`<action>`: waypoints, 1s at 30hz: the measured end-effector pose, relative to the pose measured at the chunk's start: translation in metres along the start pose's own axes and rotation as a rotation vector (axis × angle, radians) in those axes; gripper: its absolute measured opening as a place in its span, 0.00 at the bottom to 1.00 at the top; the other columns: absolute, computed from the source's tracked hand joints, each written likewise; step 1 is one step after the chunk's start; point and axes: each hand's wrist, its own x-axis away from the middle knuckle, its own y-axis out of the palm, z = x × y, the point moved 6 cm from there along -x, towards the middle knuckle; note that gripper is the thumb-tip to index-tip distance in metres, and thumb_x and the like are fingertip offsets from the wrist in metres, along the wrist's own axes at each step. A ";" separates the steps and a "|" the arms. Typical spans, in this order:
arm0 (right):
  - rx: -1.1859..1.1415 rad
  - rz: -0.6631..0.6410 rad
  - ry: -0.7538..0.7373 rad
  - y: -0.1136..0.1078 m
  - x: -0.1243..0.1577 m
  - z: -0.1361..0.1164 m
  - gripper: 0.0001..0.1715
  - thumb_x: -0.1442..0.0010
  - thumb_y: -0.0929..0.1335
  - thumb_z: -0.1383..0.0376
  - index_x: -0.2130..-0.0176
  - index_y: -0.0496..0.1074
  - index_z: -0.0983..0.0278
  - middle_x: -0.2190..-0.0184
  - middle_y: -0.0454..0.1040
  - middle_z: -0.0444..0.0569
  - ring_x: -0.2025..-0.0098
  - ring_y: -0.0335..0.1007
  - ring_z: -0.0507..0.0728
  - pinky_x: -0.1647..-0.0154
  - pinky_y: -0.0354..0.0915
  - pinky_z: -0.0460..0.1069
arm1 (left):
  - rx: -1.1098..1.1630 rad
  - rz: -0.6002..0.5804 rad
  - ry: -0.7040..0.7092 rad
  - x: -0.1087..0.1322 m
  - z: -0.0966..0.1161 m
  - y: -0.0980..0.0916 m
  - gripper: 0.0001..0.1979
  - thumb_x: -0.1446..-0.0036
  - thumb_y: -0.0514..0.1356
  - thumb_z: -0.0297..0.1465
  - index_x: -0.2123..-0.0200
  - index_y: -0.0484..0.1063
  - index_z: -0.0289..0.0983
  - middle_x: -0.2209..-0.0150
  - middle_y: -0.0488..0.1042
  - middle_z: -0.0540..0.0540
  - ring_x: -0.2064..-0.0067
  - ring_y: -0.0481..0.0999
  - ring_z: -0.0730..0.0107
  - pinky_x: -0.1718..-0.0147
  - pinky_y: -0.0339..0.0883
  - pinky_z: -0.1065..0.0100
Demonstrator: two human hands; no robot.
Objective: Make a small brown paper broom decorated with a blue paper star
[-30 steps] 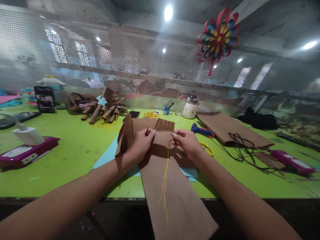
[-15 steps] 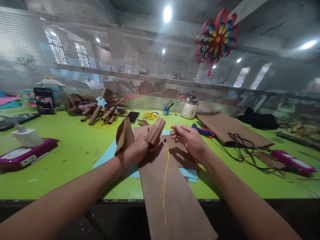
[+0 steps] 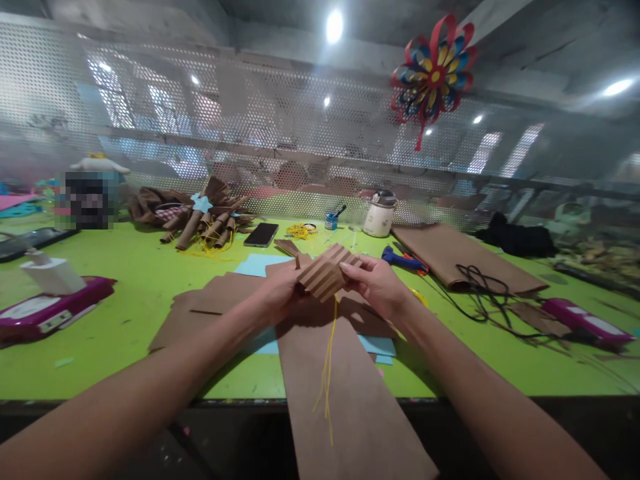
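Both my hands hold a pleated piece of brown paper [image 3: 327,270] above the green table [image 3: 145,280]. My left hand [image 3: 277,293] grips its lower left end, fingers closed round it. My right hand [image 3: 375,283] pinches its upper right end. A yellow string [image 3: 327,360] hangs from the pleated piece over a long brown paper sheet [image 3: 345,393] that sticks out past the table's near edge. A flat brown paper piece [image 3: 200,313] lies to the left, over a light blue sheet [image 3: 257,265].
A phone [image 3: 262,234], a heap of rolled brown paper [image 3: 200,220], yellow thread [image 3: 301,231] and a white jar [image 3: 380,215] sit at the back. Blue-handled scissors [image 3: 403,260], brown sheets with black cord [image 3: 465,263] and a magenta tool [image 3: 580,320] lie right; another magenta device [image 3: 50,307] left.
The brown paper that stood folded up by my left hand now lies flat on the left. My right hand has come back onto the pleated piece, which is tilted and held by both hands.
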 end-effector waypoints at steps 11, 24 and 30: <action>0.072 0.082 0.006 -0.007 -0.003 0.006 0.13 0.56 0.72 0.59 0.73 0.70 0.66 0.76 0.69 0.45 0.77 0.58 0.48 0.77 0.53 0.46 | 0.002 0.118 0.038 0.001 0.009 -0.007 0.16 0.52 0.60 0.43 0.71 0.72 0.34 0.80 0.66 0.47 0.78 0.62 0.74 0.81 0.50 0.72; 0.051 0.126 0.049 -0.009 -0.003 0.009 0.12 0.57 0.73 0.62 0.76 0.69 0.66 0.79 0.67 0.43 0.78 0.58 0.47 0.78 0.51 0.46 | -0.239 0.283 0.145 0.004 0.014 -0.018 0.17 0.53 0.61 0.43 0.82 0.64 0.36 0.84 0.58 0.51 0.81 0.52 0.79 0.82 0.42 0.70; 0.020 0.196 0.031 -0.011 -0.003 0.008 0.15 0.60 0.74 0.61 0.76 0.68 0.66 0.80 0.65 0.42 0.79 0.57 0.47 0.80 0.51 0.45 | -0.157 0.201 0.164 0.005 0.016 -0.013 0.14 0.54 0.62 0.40 0.70 0.73 0.35 0.82 0.64 0.49 0.81 0.54 0.78 0.82 0.43 0.70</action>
